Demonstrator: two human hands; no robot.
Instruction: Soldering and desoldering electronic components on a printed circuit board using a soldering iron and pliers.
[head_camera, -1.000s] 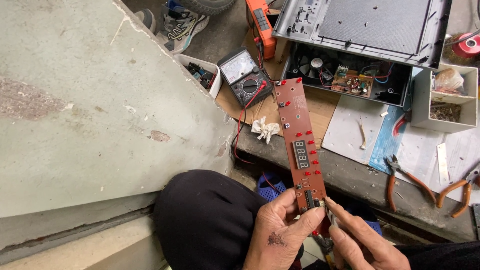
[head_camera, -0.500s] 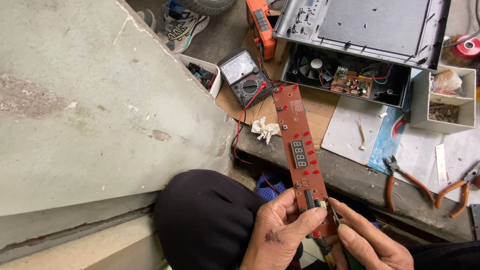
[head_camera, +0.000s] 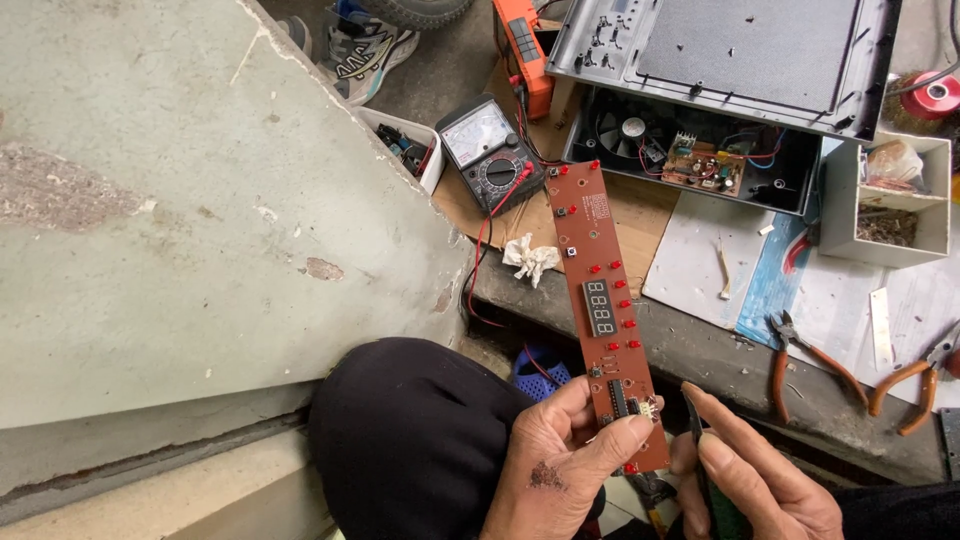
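Note:
My left hand (head_camera: 565, 455) grips the near end of a long brown circuit board (head_camera: 603, 300) with red lights and a small digit display, thumb laid across its chips. The board points away from me, over the workbench edge. My right hand (head_camera: 755, 470) is just right of the board's near end, fingers pinched on a thin dark tool (head_camera: 697, 440) whose tip sits close to the board's edge.
An analog multimeter (head_camera: 490, 152) with red and black leads lies on the bench beside a crumpled tissue (head_camera: 531, 257). Behind stands an opened grey appliance case (head_camera: 700, 150) showing a fan and circuit. Orange-handled pliers (head_camera: 810, 360) lie right. A concrete slab (head_camera: 200, 200) fills the left.
The board has tilted slightly and my right hand has drawn back a little from its near end, still holding the thin tool.

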